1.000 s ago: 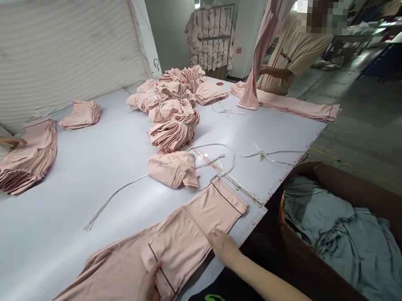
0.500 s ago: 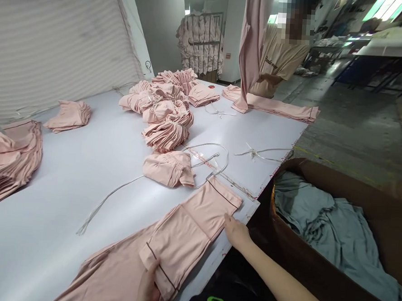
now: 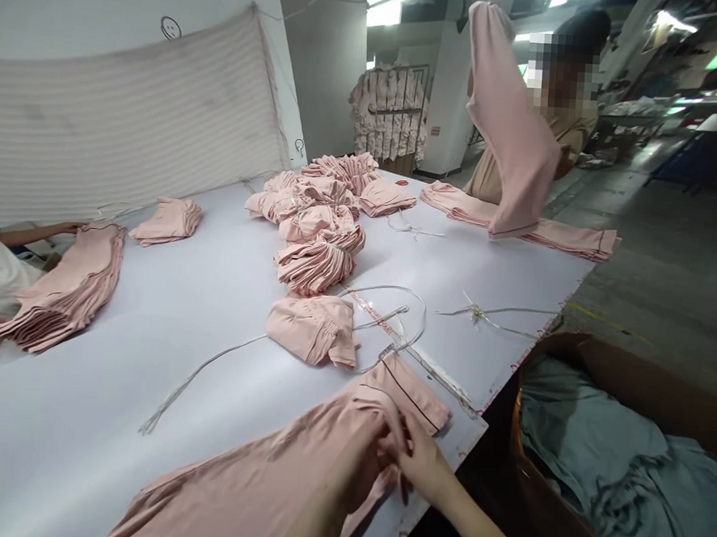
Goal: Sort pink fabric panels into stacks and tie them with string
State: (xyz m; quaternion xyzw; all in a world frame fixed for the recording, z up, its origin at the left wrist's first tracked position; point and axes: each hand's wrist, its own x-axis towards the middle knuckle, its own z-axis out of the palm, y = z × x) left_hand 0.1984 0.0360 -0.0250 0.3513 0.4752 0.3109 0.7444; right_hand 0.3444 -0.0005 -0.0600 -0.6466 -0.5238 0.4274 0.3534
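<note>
A pair of pink pants [image 3: 249, 472] lies along the near edge of the table, its dark-lined hem [image 3: 417, 394] toward the table corner. My left hand [image 3: 362, 463] is closed on a folded-up part of the pants near that hem, with its fingertips partly hidden in the cloth. Right beside it, my right hand [image 3: 423, 463] pinches the same bunched fabric. Just beyond the pants sits a folded pink bundle [image 3: 312, 329] with a white cord [image 3: 207, 366] running out from under it.
Several tied pink bundles [image 3: 316, 262] stand mid-table. At the left, another person's hands hold a pink stack [image 3: 78, 284]. Across the table, a co-worker lifts a pink garment [image 3: 512, 140]. A brown bin [image 3: 578, 347] of grey-green cloth stands right of the table.
My left hand has moved up and right along the pants to meet my right hand, and the fabric there is now bunched. The co-worker's garment swung right. The view has shifted.
</note>
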